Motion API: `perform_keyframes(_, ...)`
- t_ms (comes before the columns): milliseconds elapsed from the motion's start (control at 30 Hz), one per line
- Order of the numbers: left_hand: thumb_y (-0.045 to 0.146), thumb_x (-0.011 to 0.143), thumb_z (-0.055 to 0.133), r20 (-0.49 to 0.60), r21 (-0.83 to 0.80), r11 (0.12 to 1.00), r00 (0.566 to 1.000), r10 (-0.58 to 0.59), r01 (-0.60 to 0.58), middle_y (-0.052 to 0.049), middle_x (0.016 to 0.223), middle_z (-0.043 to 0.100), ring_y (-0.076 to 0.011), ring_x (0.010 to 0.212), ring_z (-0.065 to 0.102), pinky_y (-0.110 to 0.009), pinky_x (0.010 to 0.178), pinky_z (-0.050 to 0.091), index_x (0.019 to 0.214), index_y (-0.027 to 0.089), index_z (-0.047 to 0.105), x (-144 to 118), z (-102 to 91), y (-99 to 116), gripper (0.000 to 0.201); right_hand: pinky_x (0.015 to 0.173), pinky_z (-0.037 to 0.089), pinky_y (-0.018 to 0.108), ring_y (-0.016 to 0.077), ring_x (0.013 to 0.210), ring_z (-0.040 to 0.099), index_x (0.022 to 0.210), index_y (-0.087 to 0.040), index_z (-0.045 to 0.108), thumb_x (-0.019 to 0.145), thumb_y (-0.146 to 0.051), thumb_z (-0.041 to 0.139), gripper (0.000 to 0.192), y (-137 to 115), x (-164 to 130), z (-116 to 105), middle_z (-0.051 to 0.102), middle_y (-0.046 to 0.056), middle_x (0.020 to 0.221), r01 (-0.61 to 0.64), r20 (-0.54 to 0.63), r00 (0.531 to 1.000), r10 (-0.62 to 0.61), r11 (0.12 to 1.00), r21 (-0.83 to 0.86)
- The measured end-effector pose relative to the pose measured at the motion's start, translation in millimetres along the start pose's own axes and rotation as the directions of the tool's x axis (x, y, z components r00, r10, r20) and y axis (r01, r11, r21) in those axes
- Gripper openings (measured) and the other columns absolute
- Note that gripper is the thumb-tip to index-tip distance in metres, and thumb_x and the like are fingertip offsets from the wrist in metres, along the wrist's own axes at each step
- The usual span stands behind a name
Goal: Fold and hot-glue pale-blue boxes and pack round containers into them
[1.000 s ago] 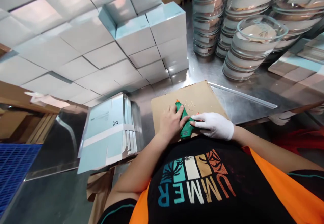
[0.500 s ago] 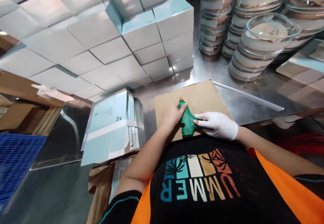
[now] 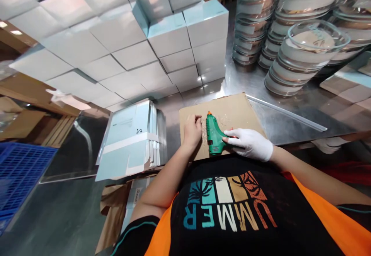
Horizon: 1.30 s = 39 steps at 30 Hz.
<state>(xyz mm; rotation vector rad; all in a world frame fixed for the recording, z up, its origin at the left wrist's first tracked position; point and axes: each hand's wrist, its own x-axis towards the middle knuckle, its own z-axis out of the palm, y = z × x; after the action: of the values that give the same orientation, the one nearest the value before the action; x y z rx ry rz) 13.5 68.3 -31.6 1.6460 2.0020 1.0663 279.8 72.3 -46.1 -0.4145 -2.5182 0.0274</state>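
Observation:
A green glue gun (image 3: 213,134) with an orange nozzle tip lies over a piece of cardboard (image 3: 189,113), its nozzle pointing away from me. Its handle is in my right hand (image 3: 251,144), which wears a white glove with a fingertip showing bare. To the left of the gun, apart from it, is my bare left hand (image 3: 193,131). Those fingers are curled, thumb close to index finger; whatever they may pinch is too small to make out. Clear strands of hardened glue (image 3: 222,121) are scattered on the cardboard.
White boxes (image 3: 171,36) are stacked high beyond the cardboard. Flat light-blue cartons (image 3: 127,132) lie at the left. Stacked round glass containers (image 3: 295,65) stand at the back right. A clear strip (image 3: 290,113) rests on the metal table (image 3: 269,105). A blue crate (image 3: 23,182) sits far left.
My left hand has let go of the glue gun's front and drawn back to its left. My right hand stays on the handle. The view has shifted slightly.

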Motion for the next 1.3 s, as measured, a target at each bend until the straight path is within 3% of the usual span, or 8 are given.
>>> perform_keyframes(467, 0.023, 0.096, 0.064, 0.035, -0.161, 0.986, 0.999, -0.032, 0.037, 0.003, 0.070, 0.058, -0.0159, 0.072, 0.058, -0.028, 0.071, 0.045, 0.073, 0.022, 0.051, 19, 15.4, -2, 0.026, 0.080, 0.064, 0.038, 0.0270, 0.100, 0.078, 0.134, -0.021, 0.072, 0.101, -0.028, 0.067, 0.034, 1, -2, 2, 0.077, 0.018, 0.129, -0.016, 0.007, 1.000, 0.016, 0.999, 0.040)
perform_keyframes(700, 0.029, 0.102, 0.052, -0.267, -0.153, 0.985, 0.957, -0.113, 0.073, 0.002, 0.077, 0.058, -0.0163, 0.074, 0.061, -0.028, 0.074, 0.049, 0.086, 0.025, 0.048, -2, -52.7, -32, 0.017, 0.085, 0.065, 0.039, 0.0271, 0.106, 0.078, 0.135, -0.022, 0.073, 0.099, -0.027, 0.069, 0.036, 2, -3, 1, 0.076, 0.017, 0.133, -0.060, 0.061, 0.997, 0.056, 0.996, 0.073)
perform_keyframes(833, 0.020, 0.092, 0.061, -0.494, 0.054, 0.998, 0.868, 0.039, -0.015, -0.005, 0.098, 0.065, -0.0195, 0.087, 0.064, -0.032, 0.081, 0.053, 0.099, 0.023, 0.058, -14, -78.3, -46, 0.009, 0.085, 0.065, 0.038, 0.0256, 0.104, 0.078, 0.133, -0.022, 0.073, 0.101, -0.028, 0.067, 0.033, 2, -2, 0, 0.077, 0.015, 0.132, -0.048, 0.045, 0.998, 0.045, 0.998, 0.044)
perform_keyframes(933, 0.014, 0.091, 0.059, -0.289, 0.197, 0.976, 0.945, 0.153, -0.098, -0.011, 0.111, 0.070, -0.0224, 0.095, 0.068, -0.037, 0.089, 0.056, 0.111, 0.020, 0.066, -21, -68.0, -45, 0.022, 0.083, 0.065, 0.037, 0.0257, 0.104, 0.078, 0.132, -0.022, 0.073, 0.102, -0.027, 0.066, 0.031, 1, -1, -1, 0.077, 0.016, 0.132, -0.034, 0.021, 0.999, 0.034, 0.999, 0.040)
perform_keyframes(1033, 0.029, 0.102, 0.057, -0.064, 0.228, 0.959, 0.981, 0.186, -0.167, -0.010, 0.094, 0.076, -0.0252, 0.094, 0.071, -0.039, 0.091, 0.057, 0.098, 0.020, 0.073, -27, -43.2, -35, 0.019, 0.081, 0.065, 0.038, 0.0261, 0.102, 0.078, 0.132, -0.022, 0.073, 0.103, -0.026, 0.063, 0.031, 2, 0, -3, 0.077, 0.017, 0.132, -0.033, 0.041, 0.999, 0.031, 0.999, 0.026)
perform_keyframes(1133, 0.048, 0.107, 0.053, 0.097, 0.191, 0.932, 0.951, 0.295, -0.308, -0.019, 0.132, 0.075, -0.0320, 0.129, 0.068, -0.047, 0.111, 0.053, 0.130, 0.018, 0.071, -29, -16.6, -22, 0.042, 0.081, 0.065, 0.038, 0.0261, 0.102, 0.078, 0.134, -0.021, 0.072, 0.104, -0.025, 0.061, 0.032, 3, 0, -2, 0.077, 0.017, 0.132, -0.022, 0.049, 0.999, 0.021, 1.000, 0.014)
perform_keyframes(1200, 0.058, 0.107, 0.050, 0.236, 0.113, 0.902, 0.893, 0.383, -0.416, -0.023, 0.166, 0.051, -0.0355, 0.158, 0.045, -0.055, 0.127, 0.041, 0.159, 0.015, 0.049, -29, -2.3, -18, 0.067, 0.080, 0.065, 0.038, 0.0271, 0.102, 0.078, 0.135, -0.021, 0.072, 0.103, -0.024, 0.063, 0.033, 3, 0, -2, 0.076, 0.018, 0.133, -0.015, 0.042, 0.999, 0.014, 1.000, 0.023)
perform_keyframes(1300, 0.063, 0.108, 0.044, 0.335, 0.006, 0.902, 0.851, 0.405, -0.432, -0.024, 0.178, 0.029, -0.0336, 0.168, 0.027, -0.057, 0.134, 0.032, 0.169, 0.014, 0.032, -36, 7.6, -17, 0.079, 0.079, 0.065, 0.039, 0.0276, 0.100, 0.078, 0.136, -0.023, 0.072, 0.101, -0.025, 0.065, 0.035, 1, 0, -2, 0.076, 0.018, 0.132, -0.041, 0.054, 0.998, 0.040, 0.999, 0.026)
